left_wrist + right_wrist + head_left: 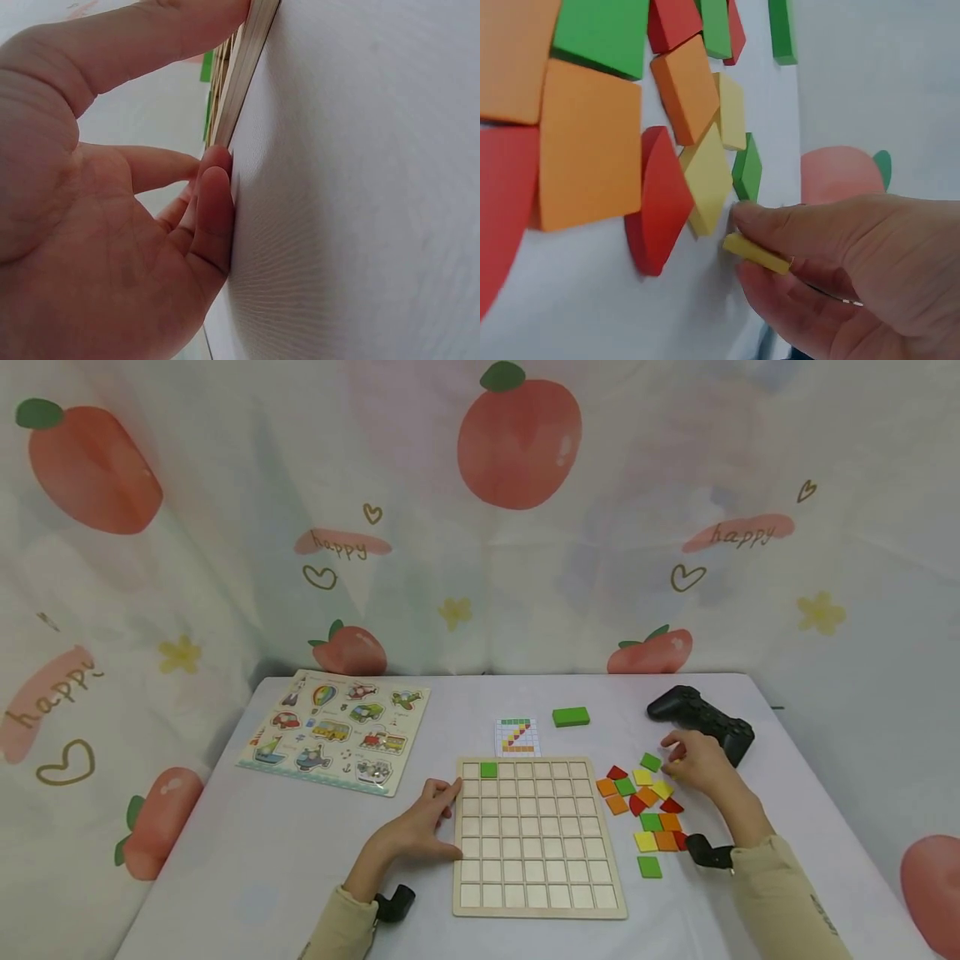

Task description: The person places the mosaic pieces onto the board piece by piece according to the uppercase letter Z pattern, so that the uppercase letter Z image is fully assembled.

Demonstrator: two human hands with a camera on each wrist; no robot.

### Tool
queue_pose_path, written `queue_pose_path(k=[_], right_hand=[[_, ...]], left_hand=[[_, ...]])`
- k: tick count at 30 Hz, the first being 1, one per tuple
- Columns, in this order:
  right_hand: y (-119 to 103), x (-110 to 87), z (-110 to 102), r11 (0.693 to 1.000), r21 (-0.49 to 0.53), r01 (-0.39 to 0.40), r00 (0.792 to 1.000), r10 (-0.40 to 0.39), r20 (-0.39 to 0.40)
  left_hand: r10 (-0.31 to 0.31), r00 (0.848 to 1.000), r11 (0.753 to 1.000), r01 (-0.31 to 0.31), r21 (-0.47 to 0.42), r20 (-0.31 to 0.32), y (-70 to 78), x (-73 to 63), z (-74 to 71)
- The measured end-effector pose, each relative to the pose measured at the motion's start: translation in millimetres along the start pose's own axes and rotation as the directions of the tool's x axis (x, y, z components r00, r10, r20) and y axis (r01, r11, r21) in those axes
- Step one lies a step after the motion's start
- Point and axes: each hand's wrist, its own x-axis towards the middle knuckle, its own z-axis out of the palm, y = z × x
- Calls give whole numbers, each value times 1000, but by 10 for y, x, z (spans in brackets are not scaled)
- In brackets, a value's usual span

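A wooden grid board [540, 913] lies in the middle of the table, with one green square tile [489, 770] in its top row. My left hand [416, 825] touches the board's left edge, thumb and index finger spread apart along it. On the right, my right hand [699, 762] pinches a small yellow tile [757, 253] between thumb and fingers, just off the loose pieces. Those include a green square tile [650, 762], a yellow tile [707, 180], an orange tile [591, 146] and a red piece [660, 201].
A card with a coloured grid pattern [517, 737] lies behind the board, beside a green block [572, 717]. At the back right is a black game controller [701, 720], close to my right hand. A picture puzzle board [337, 731] lies at the back left.
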Motion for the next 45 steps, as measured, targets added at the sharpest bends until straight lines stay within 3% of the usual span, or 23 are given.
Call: queue_pose_path(k=[3,6,9,13,22,27,32,38,42,45], right_hand=[[-47,16,4,998,69,3,1000,-4,13],[-124,50,52,994,102,48,998,-45,-33],[-253,98,113,986,120,113,988,-99,-121],[-510,181,233,954,208,217,971,-188,-151],[-1263,359,763,862,356,360,929,-365,-56],[-1520,434,1051,819,402,409,894,-449,5],[-1588,449,1170,836,364,411,892,-450,26],[-1557,476,1126,837,340,428,888,-459,10],[-1418,454,910,847,313,429,892,-452,-2],[-1175,390,637,894,245,376,924,-382,-24]], left_hand=[[-1,1000,1000,1,0,-2,-9,-2,2],[1,1000,1000,-1,-4,-2,-17,-5,3],[1,1000,1000,-1,-9,-1,-20,-10,0],[0,1000,1000,0,-6,-2,-20,-19,-9],[-3,1000,1000,3,-8,0,-23,-22,-13],[-7,1000,1000,7,-10,1,-27,-19,-9],[1,1000,1000,-1,-12,12,-11,-19,-10],[11,1000,1000,-11,-10,5,-2,-10,-15],[8,1000,1000,-8,-12,2,3,-3,-11],[10,1000,1000,-10,-15,3,7,-5,-9]])
